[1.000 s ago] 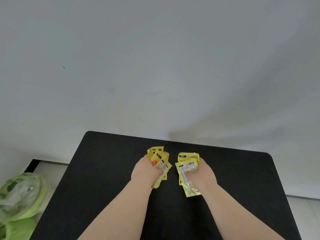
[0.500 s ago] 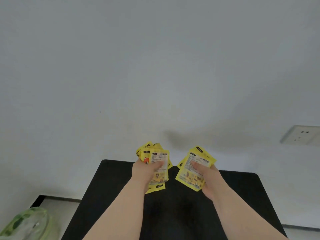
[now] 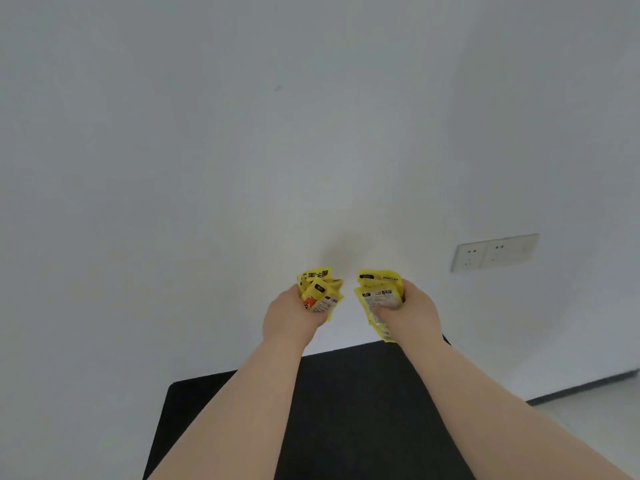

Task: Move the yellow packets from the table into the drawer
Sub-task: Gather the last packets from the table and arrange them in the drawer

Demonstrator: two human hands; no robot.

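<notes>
My left hand (image 3: pixel 291 315) grips a bunch of yellow packets (image 3: pixel 320 292), held up in front of the white wall above the far edge of the black table (image 3: pixel 360 410). My right hand (image 3: pixel 410 313) grips a second bunch of yellow packets (image 3: pixel 379 296) at the same height, a short gap to the right. Both bunches are lifted off the table. No packets lie on the visible part of the table. No drawer is in view.
A white wall fills most of the view. A double wall socket (image 3: pixel 495 252) sits at the right. A strip of pale floor (image 3: pixel 588 420) shows to the right of the table.
Both hands have lifted their bunches of packets off the table and raised them. The view has tilted up and to the right, so the green object at the left has left the frame.
</notes>
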